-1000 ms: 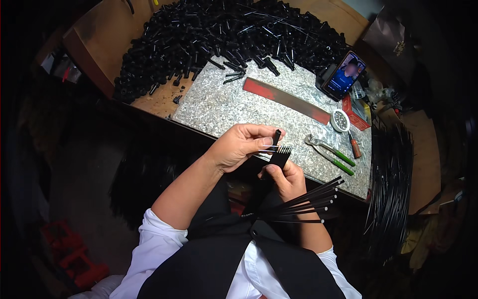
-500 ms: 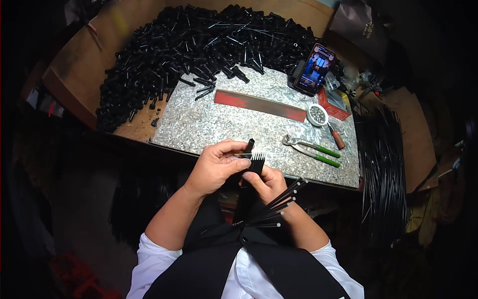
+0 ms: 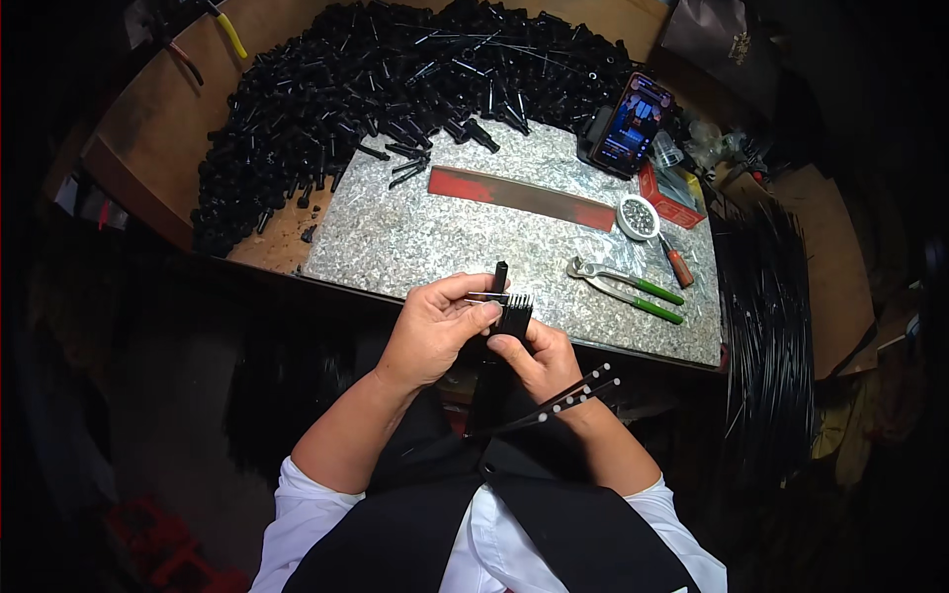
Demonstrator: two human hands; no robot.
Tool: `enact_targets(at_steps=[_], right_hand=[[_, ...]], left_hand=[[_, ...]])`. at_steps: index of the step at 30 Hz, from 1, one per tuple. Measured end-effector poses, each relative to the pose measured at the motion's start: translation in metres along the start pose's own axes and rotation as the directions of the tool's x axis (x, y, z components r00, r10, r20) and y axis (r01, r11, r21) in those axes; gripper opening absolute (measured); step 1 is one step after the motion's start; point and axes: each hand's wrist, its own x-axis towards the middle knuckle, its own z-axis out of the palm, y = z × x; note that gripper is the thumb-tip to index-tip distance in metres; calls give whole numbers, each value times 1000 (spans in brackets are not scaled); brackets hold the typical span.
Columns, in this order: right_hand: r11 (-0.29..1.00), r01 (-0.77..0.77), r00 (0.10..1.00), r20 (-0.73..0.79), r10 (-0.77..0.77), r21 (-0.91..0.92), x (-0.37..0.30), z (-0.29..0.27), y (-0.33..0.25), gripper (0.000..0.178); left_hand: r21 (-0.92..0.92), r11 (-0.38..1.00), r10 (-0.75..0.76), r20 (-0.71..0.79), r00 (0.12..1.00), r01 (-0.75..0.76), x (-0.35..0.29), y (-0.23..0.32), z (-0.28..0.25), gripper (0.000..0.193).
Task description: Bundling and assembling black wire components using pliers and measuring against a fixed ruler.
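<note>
My left hand (image 3: pixel 433 328) is closed, thumb and fingers pinching a short black tube-like piece (image 3: pixel 501 276) that stands up between them. A thin silvery pin or wire crosses at its fingertips. Right beside it, my right hand (image 3: pixel 543 364) is closed around a flat row of thin black rods (image 3: pixel 514 318). Silvery tips line the row's upper end, touching or almost touching the left fingertips. Black rods with pale round ends (image 3: pixel 578 393) fan out over the right wrist. My palms hide the lower part of what they hold.
A stone-patterned board (image 3: pixel 395 237) bears a red-and-grey flat bar (image 3: pixel 524 200), green-handled pincers (image 3: pixel 628 291), a red-handled screwdriver (image 3: pixel 676 265), a round dish of small metal parts (image 3: pixel 638 216) and a propped phone (image 3: pixel 635 124). Black parts (image 3: pixel 395 79) heap behind; long black rods (image 3: pixel 766 326) hang right.
The view has shifted slightly. The black piece in my left hand stands straighter, and the pale-ended rods by my right wrist have drawn closer together. Both hands keep their grip.
</note>
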Motion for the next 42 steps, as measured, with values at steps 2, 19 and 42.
enact_targets(at_steps=[2,19,42], right_hand=[[1000,8,1000,-2,-8,25,1,1,0,18],[973,-104,989,125,79,206,6,-8,1,19],[964,-133,989,101,112,230,8,-9,12,32]], left_hand=[[-13,1000,-16,8,1000,16,0,0,-3,27],[-81,996,47,-4,999,-48,-6,-11,-4,29],[-181,982,-66,-114,991,45,-11,-19,12,31]])
